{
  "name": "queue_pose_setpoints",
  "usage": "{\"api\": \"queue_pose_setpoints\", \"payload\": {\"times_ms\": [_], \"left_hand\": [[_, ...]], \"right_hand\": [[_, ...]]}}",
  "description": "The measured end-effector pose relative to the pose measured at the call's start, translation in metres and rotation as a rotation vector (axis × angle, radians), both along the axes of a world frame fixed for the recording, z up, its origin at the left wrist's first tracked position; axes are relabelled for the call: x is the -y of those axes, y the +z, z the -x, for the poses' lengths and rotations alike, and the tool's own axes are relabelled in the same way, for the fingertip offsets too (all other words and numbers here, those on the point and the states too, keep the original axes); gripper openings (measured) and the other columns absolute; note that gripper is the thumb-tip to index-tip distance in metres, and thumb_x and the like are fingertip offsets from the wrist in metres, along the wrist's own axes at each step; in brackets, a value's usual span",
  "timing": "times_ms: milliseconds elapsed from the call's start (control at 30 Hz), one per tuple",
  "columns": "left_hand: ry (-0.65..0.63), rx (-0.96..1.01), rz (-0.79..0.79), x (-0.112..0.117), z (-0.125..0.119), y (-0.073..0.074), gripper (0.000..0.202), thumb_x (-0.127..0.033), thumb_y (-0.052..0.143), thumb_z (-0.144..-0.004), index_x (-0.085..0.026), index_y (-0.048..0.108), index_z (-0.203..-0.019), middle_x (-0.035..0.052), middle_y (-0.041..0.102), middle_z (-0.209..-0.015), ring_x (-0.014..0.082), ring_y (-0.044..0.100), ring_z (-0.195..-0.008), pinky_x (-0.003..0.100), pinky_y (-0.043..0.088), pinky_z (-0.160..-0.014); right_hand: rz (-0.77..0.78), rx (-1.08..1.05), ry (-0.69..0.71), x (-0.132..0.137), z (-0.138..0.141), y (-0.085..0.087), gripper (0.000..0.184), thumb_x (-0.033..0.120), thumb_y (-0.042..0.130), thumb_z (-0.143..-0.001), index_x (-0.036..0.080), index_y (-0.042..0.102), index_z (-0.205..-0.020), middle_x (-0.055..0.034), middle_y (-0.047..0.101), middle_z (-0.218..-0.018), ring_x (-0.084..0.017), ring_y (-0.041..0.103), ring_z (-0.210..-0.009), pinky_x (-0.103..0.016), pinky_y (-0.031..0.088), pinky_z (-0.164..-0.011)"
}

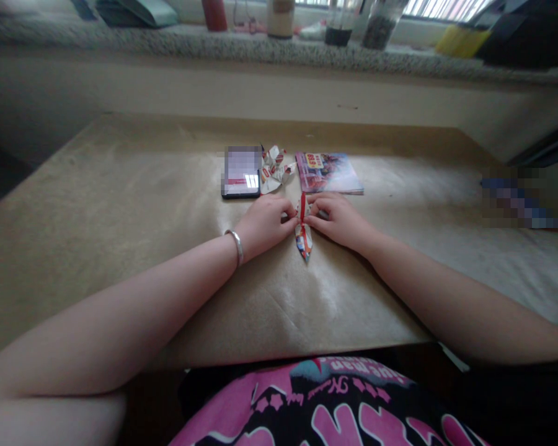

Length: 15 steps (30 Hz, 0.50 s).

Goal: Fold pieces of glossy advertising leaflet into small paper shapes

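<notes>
A narrow piece of folded printed paper (304, 240), red, white and blue with a pointed lower end, stands out between my hands over the table. My left hand (270, 221), with a silver bangle at the wrist, pinches its left edge. From the other side my right hand (333, 217) grips the right edge between thumb and fingers. Both hands rest close to the tabletop, fingertips almost meeting across the paper. Just beyond them lies a crumpled, folded paper piece (274, 173) in white and red.
A phone-like device (240, 193) with a lit screen lies beyond my left hand. Past my right hand is a colourful stack of printed sheets (335, 175). A blurred printed item (516, 201) sits far right. Jars and bottles (281, 18) line the stone windowsill (242, 43).
</notes>
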<state>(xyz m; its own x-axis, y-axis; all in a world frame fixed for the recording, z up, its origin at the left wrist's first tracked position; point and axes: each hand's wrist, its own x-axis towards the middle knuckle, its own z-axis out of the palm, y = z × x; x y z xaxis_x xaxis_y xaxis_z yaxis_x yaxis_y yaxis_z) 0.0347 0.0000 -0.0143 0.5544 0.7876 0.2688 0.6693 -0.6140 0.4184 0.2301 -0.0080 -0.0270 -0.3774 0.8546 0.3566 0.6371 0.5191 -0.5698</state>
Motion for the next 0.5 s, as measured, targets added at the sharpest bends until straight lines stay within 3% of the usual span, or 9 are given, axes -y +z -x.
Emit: {"api": "queue_pose_setpoints", "payload": {"times_ms": [200, 300, 400, 500], "left_hand": [[0.022, 0.021, 0.008, 0.0008, 0.0012, -0.0012, 0.019, -0.029, 0.063, -0.083, -0.016, 0.063, -0.069, 0.0026, 0.066, -0.075, 0.0167, 0.058, -0.074, 0.029, 0.044, -0.073], [0.01, 0.079, -0.005, 0.0023, 0.002, -0.0024, 0.011, -0.027, 0.064, -0.082, -0.016, 0.063, -0.081, 0.0018, 0.067, -0.08, 0.0164, 0.06, -0.077, 0.027, 0.044, -0.07], [-0.034, 0.124, -0.016, 0.0036, 0.003, -0.0034, 0.016, -0.022, 0.063, -0.083, -0.018, 0.062, -0.098, 0.0006, 0.069, -0.086, 0.0161, 0.062, -0.082, 0.026, 0.045, -0.073], [-0.049, 0.025, -0.061, 0.004, 0.004, -0.0032, 0.013, -0.024, 0.059, -0.086, -0.019, 0.066, -0.096, 0.003, 0.069, -0.087, 0.0182, 0.061, -0.086, 0.029, 0.045, -0.077]], "right_hand": [[0.001, 0.011, -0.033, -0.0018, 0.0025, -0.0001, 0.018, 0.024, 0.068, -0.078, 0.021, 0.057, -0.063, -0.007, 0.073, -0.099, -0.025, 0.064, -0.095, -0.043, 0.044, -0.09], [0.004, 0.004, -0.039, -0.0029, 0.0033, -0.0011, 0.018, 0.023, 0.068, -0.078, 0.021, 0.058, -0.062, -0.0068, 0.073, -0.097, -0.025, 0.063, -0.095, -0.043, 0.044, -0.09], [0.007, 0.005, -0.051, -0.003, 0.0038, -0.0012, 0.019, 0.023, 0.069, -0.077, 0.022, 0.058, -0.062, -0.0058, 0.072, -0.096, -0.024, 0.063, -0.094, -0.044, 0.044, -0.09], [0.001, 0.004, -0.053, -0.0026, 0.004, -0.0009, 0.02, 0.023, 0.069, -0.077, 0.022, 0.057, -0.061, -0.0065, 0.072, -0.097, -0.024, 0.063, -0.094, -0.043, 0.045, -0.089]]}}
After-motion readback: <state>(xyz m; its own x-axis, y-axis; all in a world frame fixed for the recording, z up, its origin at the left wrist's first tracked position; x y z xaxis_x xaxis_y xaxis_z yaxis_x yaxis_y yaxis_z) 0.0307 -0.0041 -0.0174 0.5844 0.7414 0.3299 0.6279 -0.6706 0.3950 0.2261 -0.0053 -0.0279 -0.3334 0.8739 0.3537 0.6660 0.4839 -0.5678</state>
